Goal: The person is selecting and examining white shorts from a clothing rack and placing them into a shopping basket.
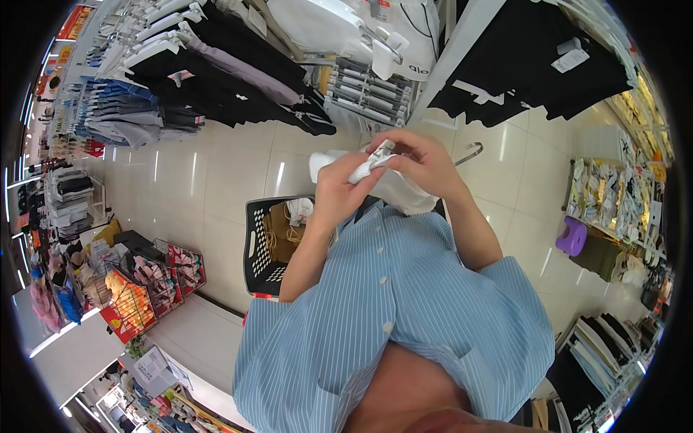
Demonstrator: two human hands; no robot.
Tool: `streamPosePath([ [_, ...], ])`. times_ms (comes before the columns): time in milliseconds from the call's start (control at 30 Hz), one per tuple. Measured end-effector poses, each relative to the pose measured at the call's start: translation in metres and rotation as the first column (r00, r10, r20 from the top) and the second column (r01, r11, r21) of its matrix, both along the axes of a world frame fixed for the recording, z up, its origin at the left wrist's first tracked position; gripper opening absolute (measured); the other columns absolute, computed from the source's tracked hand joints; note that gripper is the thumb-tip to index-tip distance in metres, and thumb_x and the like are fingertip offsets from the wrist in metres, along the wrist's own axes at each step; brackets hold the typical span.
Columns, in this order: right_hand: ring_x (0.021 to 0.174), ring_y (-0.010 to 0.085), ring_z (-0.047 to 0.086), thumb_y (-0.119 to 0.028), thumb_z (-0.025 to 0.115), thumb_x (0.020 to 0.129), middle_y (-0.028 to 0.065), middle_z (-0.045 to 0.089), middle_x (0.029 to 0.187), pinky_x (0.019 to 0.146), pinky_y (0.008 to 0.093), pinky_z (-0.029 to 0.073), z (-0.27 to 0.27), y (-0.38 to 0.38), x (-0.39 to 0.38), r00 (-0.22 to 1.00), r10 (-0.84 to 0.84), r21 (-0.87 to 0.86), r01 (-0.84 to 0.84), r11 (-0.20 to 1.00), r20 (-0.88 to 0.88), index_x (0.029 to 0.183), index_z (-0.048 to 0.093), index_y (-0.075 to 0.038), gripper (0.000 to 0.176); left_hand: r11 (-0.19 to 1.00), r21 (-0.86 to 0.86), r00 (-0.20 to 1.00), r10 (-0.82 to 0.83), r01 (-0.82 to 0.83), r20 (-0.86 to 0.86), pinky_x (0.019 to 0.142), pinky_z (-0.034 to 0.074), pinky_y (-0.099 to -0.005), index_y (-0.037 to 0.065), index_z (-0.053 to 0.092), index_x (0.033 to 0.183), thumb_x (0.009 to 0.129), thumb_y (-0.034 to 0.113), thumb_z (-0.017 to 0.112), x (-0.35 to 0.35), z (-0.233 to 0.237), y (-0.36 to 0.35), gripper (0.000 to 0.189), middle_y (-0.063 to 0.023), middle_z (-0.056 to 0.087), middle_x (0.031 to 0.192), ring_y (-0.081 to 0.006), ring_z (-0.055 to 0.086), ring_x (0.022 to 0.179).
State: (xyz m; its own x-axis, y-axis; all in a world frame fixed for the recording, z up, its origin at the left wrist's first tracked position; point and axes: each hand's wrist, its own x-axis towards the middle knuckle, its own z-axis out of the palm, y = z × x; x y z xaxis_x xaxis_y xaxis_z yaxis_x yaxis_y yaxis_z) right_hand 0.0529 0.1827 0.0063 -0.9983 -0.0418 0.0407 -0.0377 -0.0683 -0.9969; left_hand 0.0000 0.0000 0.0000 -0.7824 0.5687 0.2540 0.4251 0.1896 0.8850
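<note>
A white garment (406,193) hangs down in front of the blue striped shirt. Its bunched edge is pinched in my left hand (338,186), the fingers closed on the cloth. My right hand (420,160) is closed around a hanger clip (382,150) at that same edge, fingers and thumb pressed to it. The two hands nearly touch. A metal hanger hook (471,153) sticks out beyond my right wrist; the bar between is hidden. Whether the clip's jaws grip the cloth cannot be made out.
A black shopping basket (254,270) with a brown cardboard box (280,242) stands below my left forearm. Ahead are racks with black trousers (216,79) and black garments (530,61), and a stack of hangers (368,94). Wire bins (133,307) stand at left.
</note>
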Motion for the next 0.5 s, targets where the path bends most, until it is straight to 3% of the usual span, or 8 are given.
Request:
streamPosePath([
  [67, 0.082, 0.0068, 0.058, -0.01, 0.066, 0.083, 0.0039, 0.066, 0.094, 0.073, 0.0204, 0.045, -0.003, -0.001, 0.005, 0.997, -0.074, -0.021, 0.074, 0.997, 0.003, 0.107, 0.065, -0.003, 0.024, 1.0, -0.021, 1.0, 0.003, -0.003, 0.013, 0.059, 0.049, -0.0288, 0.002, 0.064, 0.096, 0.077, 0.016, 0.075, 0.006, -0.005, 0.001, 0.026, -0.0115, 0.066, 0.079, -0.0215, 0.064, 0.065],
  [100, 0.081, 0.0066, 0.058, -0.01, 0.066, 0.083, 0.0035, 0.066, 0.092, 0.072, 0.0206, 0.045, -0.006, 0.002, -0.022, 0.991, -0.09, 0.009, 0.092, 0.996, -0.1, 0.106, 0.066, -0.002, 0.023, 1.0, 0.0, 0.999, 0.018, -0.018, -0.032, 0.059, 0.049, -0.0283, 0.002, 0.064, 0.096, 0.076, 0.015, 0.076, -0.02, -0.009, 0.005, 0.027, -0.0109, 0.066, 0.078, -0.0197, 0.063, 0.065],
  [167, 0.077, 0.0062, 0.058, -0.008, 0.066, 0.083, 0.0028, 0.067, 0.088, 0.07, 0.021, 0.046, -0.004, -0.011, -0.005, 0.988, -0.135, 0.005, 0.136, 0.991, -0.075, 0.103, 0.066, -0.001, 0.022, 0.998, -0.045, 0.994, 0.043, -0.039, 0.101, 0.059, 0.048, -0.0274, 0.001, 0.064, 0.096, 0.075, 0.015, 0.077, 0.0, -0.005, -0.005, 0.028, -0.0098, 0.067, 0.077, -0.0161, 0.063, 0.066],
  [267, 0.075, 0.0058, 0.058, -0.008, 0.067, 0.082, 0.0026, 0.067, 0.086, 0.068, 0.0219, 0.047, -0.004, -0.01, -0.006, 0.974, -0.21, 0.116, 0.22, 0.969, -0.086, 0.102, 0.066, -0.001, 0.021, 0.998, -0.024, 0.989, 0.058, -0.055, 0.138, 0.06, 0.048, -0.0259, 0.001, 0.063, 0.096, 0.074, 0.015, 0.078, -0.003, 0.001, 0.0, 0.03, -0.0087, 0.067, 0.078, -0.012, 0.062, 0.068],
  [367, 0.074, 0.0067, 0.06, -0.008, 0.07, 0.079, 0.0036, 0.068, 0.086, 0.067, 0.0222, 0.048, 0.005, 0.0, -0.003, 0.935, -0.348, 0.065, 0.352, 0.934, -0.066, 0.101, 0.067, -0.002, 0.023, 0.99, 0.063, 0.945, 0.101, -0.127, 0.311, 0.062, 0.048, -0.0247, 0.001, 0.064, 0.101, 0.073, 0.014, 0.079, 0.002, 0.01, 0.006, 0.035, -0.0087, 0.069, 0.079, -0.0108, 0.062, 0.07],
  [500, 0.075, 0.013, 0.062, -0.008, 0.068, 0.078, 0.0049, 0.068, 0.09, 0.068, 0.0239, 0.048, 0.016, 0.008, 0.004, 0.954, -0.225, 0.361, 0.285, 0.888, -0.198, 0.103, 0.066, -0.005, 0.025, 0.998, 0.011, 0.96, 0.06, -0.065, 0.272, 0.064, 0.049, -0.0263, 0.001, 0.066, 0.101, 0.074, 0.015, 0.077, -0.001, -0.003, -0.004, 0.032, -0.0102, 0.069, 0.081, -0.0124, 0.064, 0.071],
])
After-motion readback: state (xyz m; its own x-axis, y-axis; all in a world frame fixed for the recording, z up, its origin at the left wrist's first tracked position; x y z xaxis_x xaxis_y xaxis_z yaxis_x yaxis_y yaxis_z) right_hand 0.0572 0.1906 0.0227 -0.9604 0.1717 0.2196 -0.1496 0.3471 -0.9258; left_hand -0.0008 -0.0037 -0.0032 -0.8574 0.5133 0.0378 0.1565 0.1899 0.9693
